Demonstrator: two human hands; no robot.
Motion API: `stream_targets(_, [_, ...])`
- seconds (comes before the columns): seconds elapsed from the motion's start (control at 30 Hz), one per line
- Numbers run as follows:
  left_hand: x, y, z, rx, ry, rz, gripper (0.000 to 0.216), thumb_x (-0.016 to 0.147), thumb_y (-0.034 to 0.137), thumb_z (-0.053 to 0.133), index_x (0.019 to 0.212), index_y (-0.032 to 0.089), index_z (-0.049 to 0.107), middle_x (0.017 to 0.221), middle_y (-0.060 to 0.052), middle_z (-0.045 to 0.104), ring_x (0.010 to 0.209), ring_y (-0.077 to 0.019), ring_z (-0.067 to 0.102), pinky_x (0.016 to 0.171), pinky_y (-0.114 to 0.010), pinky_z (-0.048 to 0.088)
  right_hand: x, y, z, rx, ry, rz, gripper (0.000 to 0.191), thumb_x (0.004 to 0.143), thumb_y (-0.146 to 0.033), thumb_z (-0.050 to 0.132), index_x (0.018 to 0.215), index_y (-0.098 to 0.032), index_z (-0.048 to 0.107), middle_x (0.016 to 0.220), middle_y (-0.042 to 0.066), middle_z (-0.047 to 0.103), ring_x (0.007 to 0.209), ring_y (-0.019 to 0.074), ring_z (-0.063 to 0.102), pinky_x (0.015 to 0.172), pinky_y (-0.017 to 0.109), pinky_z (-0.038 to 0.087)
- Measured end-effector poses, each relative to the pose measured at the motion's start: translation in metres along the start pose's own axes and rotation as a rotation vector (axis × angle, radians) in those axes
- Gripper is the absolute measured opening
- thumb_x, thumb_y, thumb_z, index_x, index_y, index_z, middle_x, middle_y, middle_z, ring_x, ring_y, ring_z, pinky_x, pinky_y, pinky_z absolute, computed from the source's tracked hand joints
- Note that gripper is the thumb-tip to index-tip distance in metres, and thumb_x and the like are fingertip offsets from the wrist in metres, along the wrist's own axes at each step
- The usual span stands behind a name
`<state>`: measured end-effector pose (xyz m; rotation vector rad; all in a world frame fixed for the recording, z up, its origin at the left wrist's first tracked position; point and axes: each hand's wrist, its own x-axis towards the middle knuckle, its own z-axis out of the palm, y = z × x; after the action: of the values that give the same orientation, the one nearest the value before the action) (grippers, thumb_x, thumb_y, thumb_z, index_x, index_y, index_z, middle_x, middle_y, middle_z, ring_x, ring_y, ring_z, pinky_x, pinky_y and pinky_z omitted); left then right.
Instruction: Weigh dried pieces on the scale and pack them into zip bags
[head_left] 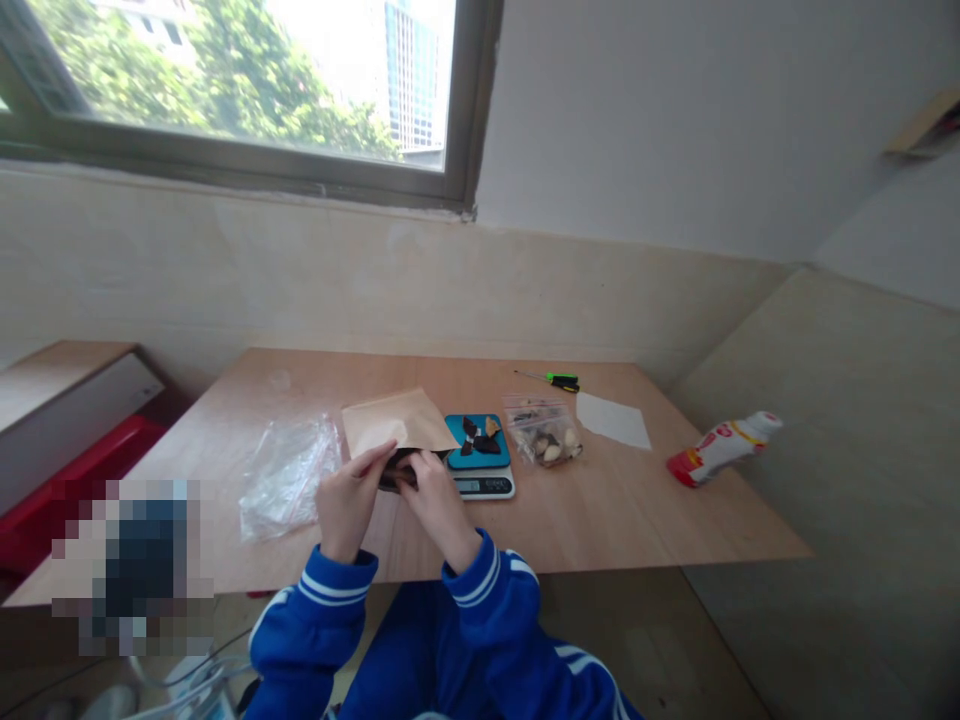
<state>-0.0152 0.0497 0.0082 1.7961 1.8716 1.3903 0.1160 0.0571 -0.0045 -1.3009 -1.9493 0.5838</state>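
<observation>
A brown paper bag (397, 420) lies tilted in front of me, its dark mouth facing my body. My left hand (351, 500) pinches the left side of that mouth between thumb and fingers. At the other side, my right hand (436, 500) has its fingers closed on the bag's edge; the fingertips are partly hidden. Just right of the bag stands a kitchen scale (501, 487) with a blue top. Several dark dried pieces (486, 443) and a tan one rest on the scale, which the bag and right hand partly cover.
A clear zip bag (549, 440) of pale and dark pieces sits right of the scale. Behind it lie a screwdriver (562, 381) and white paper (615, 420). A red-and-white bottle (720, 450) is at the right. Crumpled clear plastic bags (289, 480) lie on the left.
</observation>
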Motion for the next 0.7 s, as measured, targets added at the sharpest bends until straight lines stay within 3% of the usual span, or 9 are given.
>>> stream_targets(0.17, [0.017,0.001,-0.005,0.035,0.021,-0.015,0.020,0.081,0.037,0.059,0.093,0.032,0.073,0.085,0.004,0.075,0.073,-0.0174,0.070,0.060,-0.023,0.050,-0.018,-0.007,-0.053,0.215,0.110,-0.082,0.011,0.081,-0.022,0.062,0.092,-0.021,0.064,0.094,0.002,0.062,0.092,0.0162,0.059,0.085,0.029,0.048])
stream_targets(0.3, [0.025,0.000,-0.007,0.064,0.056,-0.029,0.022,0.081,0.041,0.058,0.094,0.032,0.073,0.085,0.003,0.075,0.077,-0.0195,0.070,0.063,-0.025,0.049,-0.023,0.042,-0.082,0.150,0.244,0.003,0.014,0.081,-0.028,0.062,0.093,-0.021,0.065,0.092,0.004,0.061,0.085,0.0173,0.058,0.080,0.031,0.049])
stream_targets(0.5, [0.026,0.001,-0.006,0.048,0.068,-0.043,0.021,0.081,0.042,0.059,0.092,0.033,0.074,0.082,0.003,0.075,0.077,-0.0192,0.070,0.063,-0.025,0.049,-0.028,0.131,-0.084,-0.111,0.235,0.094,0.013,0.079,-0.026,0.062,0.088,-0.018,0.069,0.091,0.008,0.060,0.092,0.0231,0.058,0.086,0.040,0.046])
stream_targets(0.7, [0.025,0.001,-0.007,0.056,0.072,-0.033,0.022,0.080,0.043,0.058,0.092,0.033,0.074,0.081,0.003,0.075,0.075,-0.0192,0.070,0.062,-0.025,0.049,-0.019,0.147,-0.072,-0.311,0.203,0.102,0.020,0.082,-0.021,0.057,0.097,-0.019,0.070,0.090,0.009,0.060,0.092,0.0252,0.059,0.083,0.041,0.047])
